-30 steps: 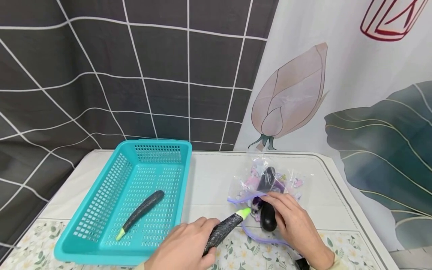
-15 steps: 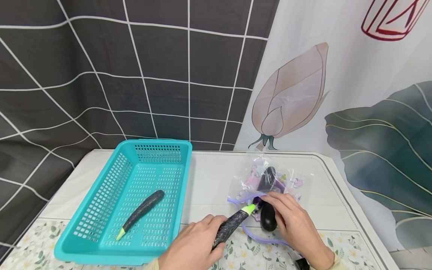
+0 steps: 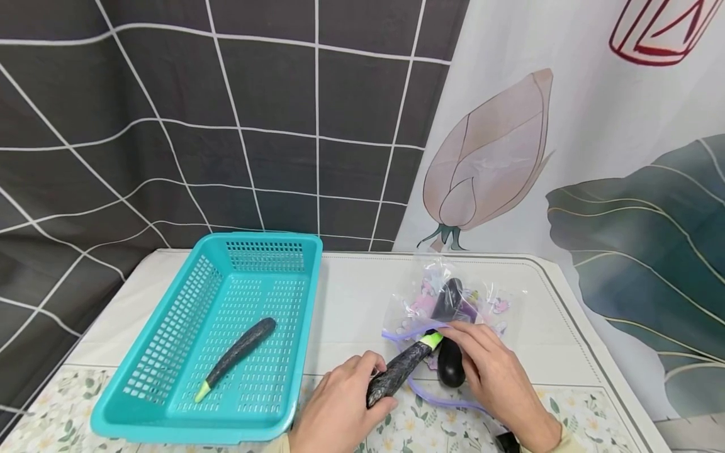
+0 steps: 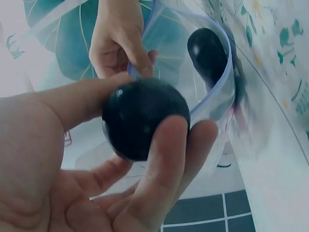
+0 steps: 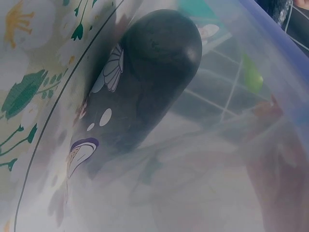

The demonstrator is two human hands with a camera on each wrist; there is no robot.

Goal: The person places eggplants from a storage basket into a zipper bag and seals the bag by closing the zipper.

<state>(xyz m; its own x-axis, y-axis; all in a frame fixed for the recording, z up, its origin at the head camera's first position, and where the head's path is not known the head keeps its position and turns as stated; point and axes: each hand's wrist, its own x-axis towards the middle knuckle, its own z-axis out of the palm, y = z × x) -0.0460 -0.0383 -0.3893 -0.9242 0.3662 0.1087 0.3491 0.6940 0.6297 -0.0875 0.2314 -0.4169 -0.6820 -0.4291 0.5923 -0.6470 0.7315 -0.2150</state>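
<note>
My left hand point(image 3: 340, 406) holds a dark, speckled zucchini point(image 3: 399, 372) with a bright green stem end. That green end is at the mouth of a clear zip bag point(image 3: 416, 308) with a purple zip strip. My right hand point(image 3: 498, 377) pinches the bag's edge and holds its mouth apart. Inside the bag lie a glossy dark eggplant point(image 3: 450, 365) near the mouth and another dark eggplant point(image 3: 447, 302) deeper in; a purple one beside it is partly hidden. In the left wrist view the zucchini's rounded end point(image 4: 140, 118) sits between thumb and fingers.
To the left stands a turquoise perforated basket point(image 3: 308, 302) with a second zucchini point(image 3: 238, 352) lying in it. A floral and white cloth point(image 3: 351, 302) covers the table. Behind it hang a dark grid curtain point(image 3: 272, 82) and a flower-printed one.
My left hand has moved right and slightly up with the zucchini, bringing its green end to the bag's mouth. The left fingers have loosened somewhat. My right hand stays on the bag's edge.
</note>
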